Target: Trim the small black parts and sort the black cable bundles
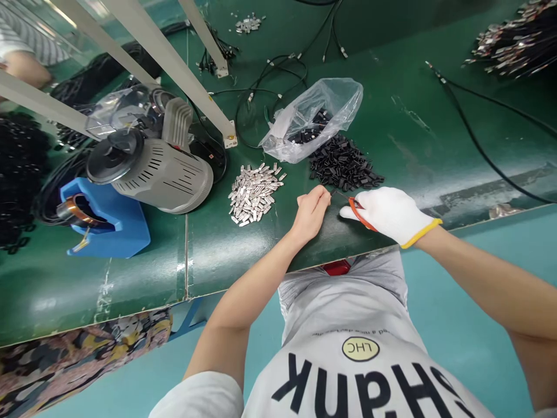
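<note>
R hand (389, 213) grips orange-hndl tool (362, 217); L hand (311, 211) nr blk pcs (343, 165).

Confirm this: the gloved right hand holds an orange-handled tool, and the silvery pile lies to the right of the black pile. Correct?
Not quite: the head view shows the silvery pile left of the black pile. The gloved right hand does hold the orange-handled tool.

The glove (391, 213) is white with a yellow cuff (421, 233), the tool handles (361, 216) orange, the table (209, 261) green, the nine-o'clock tape holder (130, 226) blue.
</note>
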